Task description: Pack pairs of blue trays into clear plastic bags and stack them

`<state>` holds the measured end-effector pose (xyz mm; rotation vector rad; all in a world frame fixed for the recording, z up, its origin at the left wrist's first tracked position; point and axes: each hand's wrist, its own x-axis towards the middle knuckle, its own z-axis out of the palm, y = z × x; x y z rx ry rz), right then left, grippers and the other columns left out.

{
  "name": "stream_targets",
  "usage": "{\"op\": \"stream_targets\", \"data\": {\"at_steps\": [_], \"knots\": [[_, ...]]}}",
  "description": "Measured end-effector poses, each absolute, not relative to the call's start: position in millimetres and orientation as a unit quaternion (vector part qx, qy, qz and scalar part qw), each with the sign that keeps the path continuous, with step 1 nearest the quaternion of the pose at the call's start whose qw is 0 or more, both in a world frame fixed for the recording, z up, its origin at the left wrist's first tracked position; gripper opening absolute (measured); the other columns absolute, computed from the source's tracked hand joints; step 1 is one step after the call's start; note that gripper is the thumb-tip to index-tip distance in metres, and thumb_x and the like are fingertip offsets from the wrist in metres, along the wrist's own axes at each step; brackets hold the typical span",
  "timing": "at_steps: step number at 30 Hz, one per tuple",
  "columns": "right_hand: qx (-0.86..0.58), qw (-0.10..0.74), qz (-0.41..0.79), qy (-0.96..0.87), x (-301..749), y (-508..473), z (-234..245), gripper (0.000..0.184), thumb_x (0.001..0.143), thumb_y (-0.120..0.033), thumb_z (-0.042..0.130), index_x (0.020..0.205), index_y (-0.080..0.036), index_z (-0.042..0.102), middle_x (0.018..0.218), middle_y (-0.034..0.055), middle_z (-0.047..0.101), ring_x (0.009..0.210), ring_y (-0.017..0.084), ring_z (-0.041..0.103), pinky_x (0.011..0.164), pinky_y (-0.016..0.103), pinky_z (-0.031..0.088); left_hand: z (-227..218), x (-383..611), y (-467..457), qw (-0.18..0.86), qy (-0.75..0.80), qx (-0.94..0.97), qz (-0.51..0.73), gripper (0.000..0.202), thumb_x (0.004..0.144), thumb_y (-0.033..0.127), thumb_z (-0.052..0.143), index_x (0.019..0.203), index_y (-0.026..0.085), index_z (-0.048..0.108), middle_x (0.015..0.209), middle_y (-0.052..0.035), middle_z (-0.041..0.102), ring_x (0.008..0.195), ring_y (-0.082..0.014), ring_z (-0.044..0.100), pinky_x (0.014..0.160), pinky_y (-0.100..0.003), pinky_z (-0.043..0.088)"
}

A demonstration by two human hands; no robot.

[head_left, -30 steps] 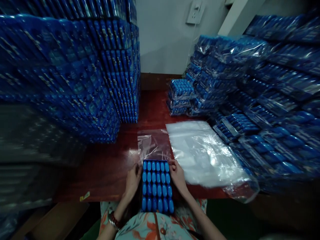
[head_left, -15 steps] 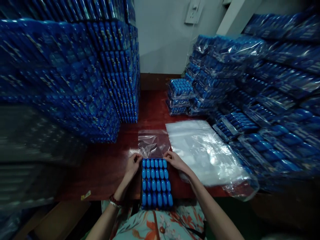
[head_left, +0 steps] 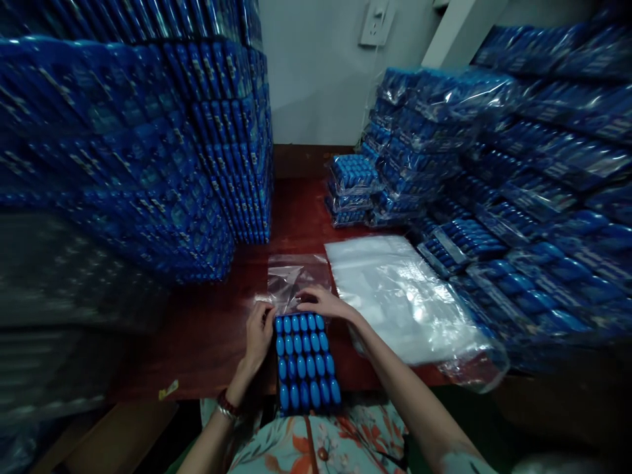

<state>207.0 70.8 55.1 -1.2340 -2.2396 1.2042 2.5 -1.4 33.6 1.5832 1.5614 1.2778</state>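
Observation:
A block of blue, rounded, glossy pieces in rows [head_left: 306, 363] lies at the table's front edge, against my body. From its far end a clear plastic bag [head_left: 291, 273] spreads flat on the table. My left hand [head_left: 260, 332] is at the block's far left corner, thumb and forefinger pinched on the bag's edge. Over the bag, just beyond the block's far edge, my right hand [head_left: 323, 304] reaches leftward with fingers stretched out and slightly apart. Whether its fingertips press on the film cannot be made out.
A stack of clear bags [head_left: 395, 296] lies to the right on the red-brown table [head_left: 207, 355]. Tall stacks of blue packs [head_left: 212, 151] rise at left. Wrapped blue packs [head_left: 353, 172] are piled at back right and along the right side. A wall socket [head_left: 376, 26] is behind.
My right hand has left the block's far right corner and moved left over the bag, its fingers straightening. My left hand stays at the left corner. The view has shifted slightly.

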Motion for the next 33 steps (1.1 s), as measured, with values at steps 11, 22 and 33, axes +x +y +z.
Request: {"op": "stream_targets", "data": {"at_steps": [11, 22, 33], "knots": [[-0.411, 0.131, 0.435, -0.791, 232.2, 74.1, 57.5, 0.012, 0.084, -0.023, 0.053, 0.075, -0.015, 0.055, 0.075, -0.0001, 0.057, 0.071, 0.013, 0.050, 0.066, 0.024, 0.040, 36.5, -0.7, -17.4, 0.377, 0.581, 0.523, 0.497, 0.027, 0.082, 0.038, 0.052, 0.067, 0.017, 0.054, 0.065, 0.0027, 0.052, 0.064, -0.0120, 0.050, 0.060, -0.021, 0.038], [-0.460, 0.261, 0.236, -0.815, 239.1, -46.4, 83.0, 0.019, 0.092, -0.019, 0.036, 0.085, -0.021, 0.053, 0.081, 0.0041, 0.059, 0.076, 0.017, 0.052, 0.074, 0.031, 0.045, 44.0, -15.5, -76.7, 0.421, 0.526, 0.599, 0.432, 0.024, 0.086, 0.029, 0.050, 0.066, 0.016, 0.054, 0.067, 0.0000, 0.057, 0.064, -0.0115, 0.053, 0.061, -0.020, 0.042], [-0.495, 0.169, 0.258, -0.812, 268.8, -168.4, 17.4, 0.022, 0.085, -0.030, 0.050, 0.105, -0.030, 0.057, 0.095, 0.0048, 0.066, 0.085, 0.020, 0.063, 0.072, 0.030, 0.053, -14.6, -50.7, -162.6, 0.348, 0.498, 0.767, 0.208, 0.032, 0.083, 0.047, 0.045, 0.075, 0.021, 0.062, 0.066, -0.0047, 0.063, 0.066, -0.0179, 0.057, 0.070, -0.027, 0.048]]}}
